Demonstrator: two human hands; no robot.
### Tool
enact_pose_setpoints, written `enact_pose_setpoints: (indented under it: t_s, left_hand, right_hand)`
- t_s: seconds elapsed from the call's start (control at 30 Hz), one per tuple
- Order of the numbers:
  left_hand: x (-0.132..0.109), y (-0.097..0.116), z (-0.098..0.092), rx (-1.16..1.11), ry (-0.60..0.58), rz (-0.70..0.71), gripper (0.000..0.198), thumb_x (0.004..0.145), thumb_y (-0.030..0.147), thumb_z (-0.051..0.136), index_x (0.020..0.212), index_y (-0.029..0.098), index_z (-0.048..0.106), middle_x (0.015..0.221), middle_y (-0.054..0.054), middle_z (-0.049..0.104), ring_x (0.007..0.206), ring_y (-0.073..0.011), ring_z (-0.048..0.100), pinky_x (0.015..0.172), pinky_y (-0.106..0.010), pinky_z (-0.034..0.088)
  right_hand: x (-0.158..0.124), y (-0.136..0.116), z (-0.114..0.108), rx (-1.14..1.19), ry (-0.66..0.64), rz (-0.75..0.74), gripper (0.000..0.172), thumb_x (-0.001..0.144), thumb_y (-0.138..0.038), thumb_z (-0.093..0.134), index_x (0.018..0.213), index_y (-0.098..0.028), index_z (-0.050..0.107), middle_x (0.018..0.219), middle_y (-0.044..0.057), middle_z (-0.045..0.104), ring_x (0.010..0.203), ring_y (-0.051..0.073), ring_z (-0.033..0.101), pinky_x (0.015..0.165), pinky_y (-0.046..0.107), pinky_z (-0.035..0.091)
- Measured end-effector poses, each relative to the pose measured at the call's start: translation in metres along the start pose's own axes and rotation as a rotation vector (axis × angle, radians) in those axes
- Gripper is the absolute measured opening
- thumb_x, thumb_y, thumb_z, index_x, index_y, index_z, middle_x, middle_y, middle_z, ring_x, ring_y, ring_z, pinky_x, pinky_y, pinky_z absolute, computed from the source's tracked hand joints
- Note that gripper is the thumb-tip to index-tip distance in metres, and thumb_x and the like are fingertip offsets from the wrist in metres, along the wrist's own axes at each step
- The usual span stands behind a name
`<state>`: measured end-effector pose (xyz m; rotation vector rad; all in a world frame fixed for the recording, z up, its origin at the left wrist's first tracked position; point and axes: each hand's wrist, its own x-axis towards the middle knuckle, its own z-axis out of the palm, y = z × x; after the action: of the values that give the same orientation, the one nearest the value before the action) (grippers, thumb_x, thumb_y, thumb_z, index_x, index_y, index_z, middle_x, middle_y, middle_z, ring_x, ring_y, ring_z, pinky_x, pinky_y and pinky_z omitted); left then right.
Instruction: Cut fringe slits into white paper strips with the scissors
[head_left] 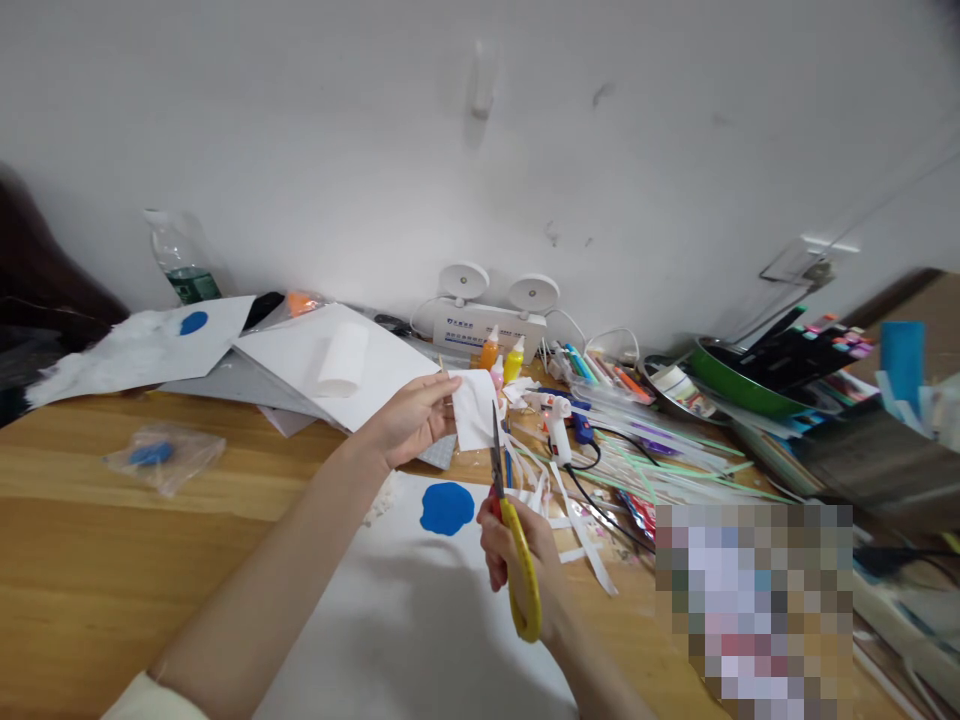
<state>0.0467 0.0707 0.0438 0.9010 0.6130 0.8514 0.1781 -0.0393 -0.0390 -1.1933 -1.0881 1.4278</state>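
Observation:
My left hand (pixel 409 418) pinches a small white piece of paper (pixel 474 408) and holds it up above the wooden table (pixel 90 540). My right hand (pixel 517 560) grips yellow-handled scissors (pixel 517 560), blades pointing up at the paper's lower edge. Cut white strips (pixel 577 520) lie just right of the scissors. Below both hands lies a large white sheet (pixel 420 620) with a blue blob (pixel 447 508) on it.
A white glue gun (pixel 556 420), small paint bottles (pixel 501 356), markers and straws (pixel 660 440) crowd the right side. Stacked white sheets (pixel 300 360), a paper roll (pixel 342 360) and a water bottle (pixel 180 262) sit at the back left. A plastic bag (pixel 163 455) lies left.

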Motion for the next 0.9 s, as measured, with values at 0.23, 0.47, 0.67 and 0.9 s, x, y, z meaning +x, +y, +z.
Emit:
enact_pose_setpoints:
  t_s: [0.23, 0.47, 0.67, 0.9]
  left_hand:
    - [0.001, -0.001, -0.003, -0.027, 0.016, -0.001, 0.031, 0.084, 0.015, 0.039, 0.107, 0.006, 0.057, 0.09, -0.015, 0.068, 0.084, -0.0176, 0.063, 0.078, -0.029, 0.048]
    - [0.003, -0.001, -0.005, -0.071, 0.032, -0.011, 0.027, 0.084, 0.014, 0.04, 0.103, 0.005, 0.058, 0.087, -0.014, 0.068, 0.079, -0.0164, 0.064, 0.074, -0.028, 0.048]
    - [0.003, -0.001, -0.005, -0.086, 0.052, -0.004, 0.024, 0.083, 0.013, 0.041, 0.097, 0.005, 0.059, 0.081, -0.013, 0.068, 0.071, -0.0147, 0.063, 0.065, -0.025, 0.048]
    - [0.002, 0.0, -0.005, -0.092, 0.054, -0.004, 0.023, 0.083, 0.012, 0.04, 0.092, 0.004, 0.06, 0.079, -0.013, 0.068, 0.073, -0.0166, 0.063, 0.067, -0.027, 0.048]
  right_hand:
    - [0.004, 0.013, -0.002, 0.019, 0.032, -0.01, 0.021, 0.075, -0.036, 0.054, 0.067, -0.019, 0.044, 0.043, -0.011, 0.03, 0.031, 0.005, 0.028, 0.028, 0.015, 0.028]
    - [0.002, 0.013, 0.0, 0.006, 0.057, -0.008, 0.021, 0.076, -0.035, 0.053, 0.067, -0.018, 0.045, 0.044, -0.01, 0.031, 0.032, 0.004, 0.027, 0.027, 0.014, 0.027]
    - [0.002, 0.012, -0.001, -0.02, 0.062, -0.009, 0.018, 0.077, -0.031, 0.05, 0.065, -0.018, 0.046, 0.043, -0.01, 0.031, 0.032, 0.004, 0.028, 0.027, 0.014, 0.026]
    - [0.004, 0.015, -0.003, -0.09, 0.08, -0.018, 0.019, 0.077, -0.031, 0.047, 0.064, -0.018, 0.045, 0.04, -0.01, 0.034, 0.028, 0.005, 0.032, 0.026, 0.014, 0.026]
